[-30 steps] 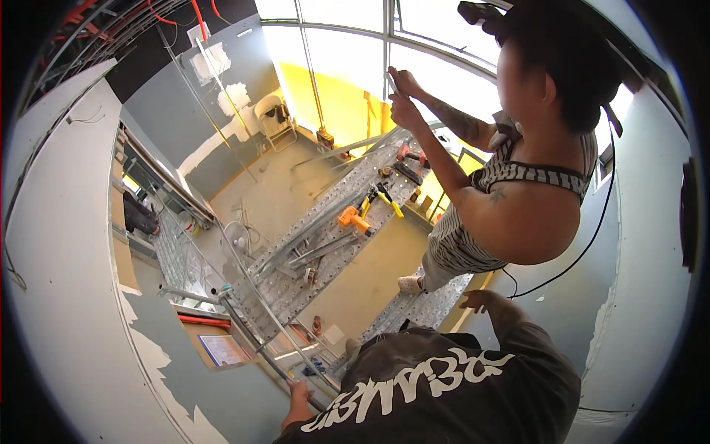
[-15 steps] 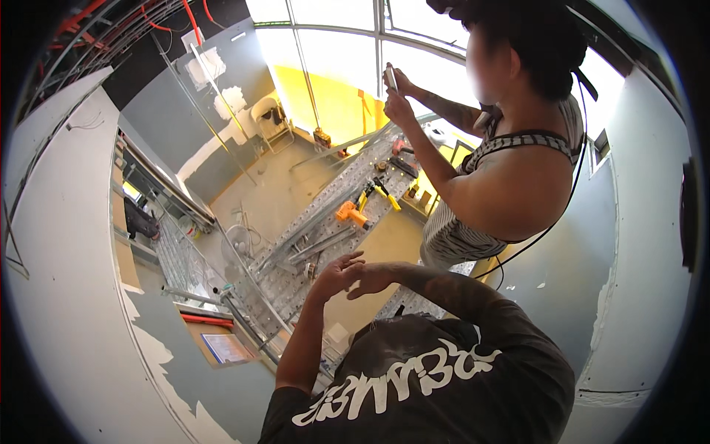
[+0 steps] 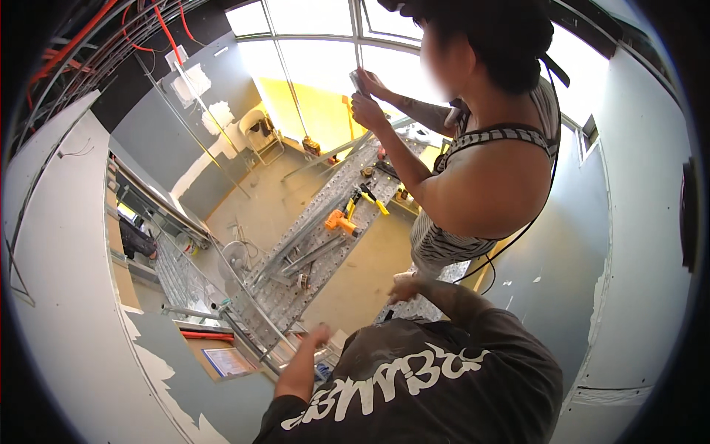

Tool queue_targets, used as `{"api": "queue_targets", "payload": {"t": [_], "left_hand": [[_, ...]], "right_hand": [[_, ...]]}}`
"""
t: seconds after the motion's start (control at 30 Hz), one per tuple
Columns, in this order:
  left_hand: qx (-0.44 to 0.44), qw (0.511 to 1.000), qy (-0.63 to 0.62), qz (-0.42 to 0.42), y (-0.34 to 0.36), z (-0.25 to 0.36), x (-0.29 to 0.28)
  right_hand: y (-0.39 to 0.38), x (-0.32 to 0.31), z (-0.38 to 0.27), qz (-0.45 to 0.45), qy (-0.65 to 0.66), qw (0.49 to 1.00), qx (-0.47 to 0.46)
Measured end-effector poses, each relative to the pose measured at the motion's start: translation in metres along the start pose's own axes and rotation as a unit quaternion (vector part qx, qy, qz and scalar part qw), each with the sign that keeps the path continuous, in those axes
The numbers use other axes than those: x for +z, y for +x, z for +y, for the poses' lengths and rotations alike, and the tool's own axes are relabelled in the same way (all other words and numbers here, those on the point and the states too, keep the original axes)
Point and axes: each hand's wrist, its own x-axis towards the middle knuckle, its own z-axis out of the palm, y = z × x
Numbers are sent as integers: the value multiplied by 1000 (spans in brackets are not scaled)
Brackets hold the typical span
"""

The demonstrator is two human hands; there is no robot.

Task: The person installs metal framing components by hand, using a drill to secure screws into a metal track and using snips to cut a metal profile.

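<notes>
My left hand is low beside the metal rail, blurred; I cannot tell whether it grips anything. My right hand hangs to the right of it, fingers loosely apart and holding nothing visible, close by the legs of a co-worker. That person's two hands hold a slim grey object. Beyond my hands lies a perforated metal platform bearing metal profiles, an orange power tool and yellow-handled snips.
A white folding chair stands by the patched grey wall. Windows line the back, above a yellow panel. Conduit runs overhead at left. A fan stands beside the platform, and another person's legs show through the left opening.
Half a second ago my hands met in the middle; now they are apart, left lower, right farther right. Earlier the left was at the rail. The scene has shifted leftward in view.
</notes>
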Motion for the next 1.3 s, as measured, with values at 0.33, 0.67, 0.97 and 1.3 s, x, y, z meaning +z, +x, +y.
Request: {"api": "queue_targets", "payload": {"t": [0.33,0.67,0.97,1.3], "left_hand": [[-319,808,-495,-2,-53,75,118],[-218,920,-302,119,-29,33,70],[-121,726,-586,338,-23,105,-142],[-274,777,-553,125,-8,46,70]], "right_hand": [[-62,95,188,-62,353,910,207],[-41,60,134,3,234,952,197],[-64,27,76,19,140,983,120],[-85,89,130,0,213,949,233]]}}
